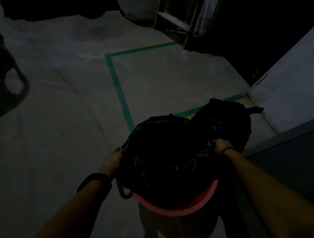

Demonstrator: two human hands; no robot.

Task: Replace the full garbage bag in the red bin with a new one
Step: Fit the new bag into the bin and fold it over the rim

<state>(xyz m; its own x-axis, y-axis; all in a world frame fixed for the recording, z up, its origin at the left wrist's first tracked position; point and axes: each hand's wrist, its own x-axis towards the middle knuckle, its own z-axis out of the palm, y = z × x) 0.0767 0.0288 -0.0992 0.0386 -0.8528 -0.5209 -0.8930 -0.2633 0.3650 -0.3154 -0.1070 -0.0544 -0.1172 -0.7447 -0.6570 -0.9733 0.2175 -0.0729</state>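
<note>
Now both arms outstretched, left hand (pixel 116 154) and right hand (pixel 220 145) — each grip clamped on black bag (pixel 165 154) over red bin (pixel 177 208).

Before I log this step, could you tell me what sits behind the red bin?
A tied black bag sits on the floor behind the red bin, partly over green tape. Its base is hidden.

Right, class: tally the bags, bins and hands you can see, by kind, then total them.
Black bags: 2, one in the bin, one tied on the floor
Red bin: 1
Hands: 2, left hand, right hand
Total: 5
</note>
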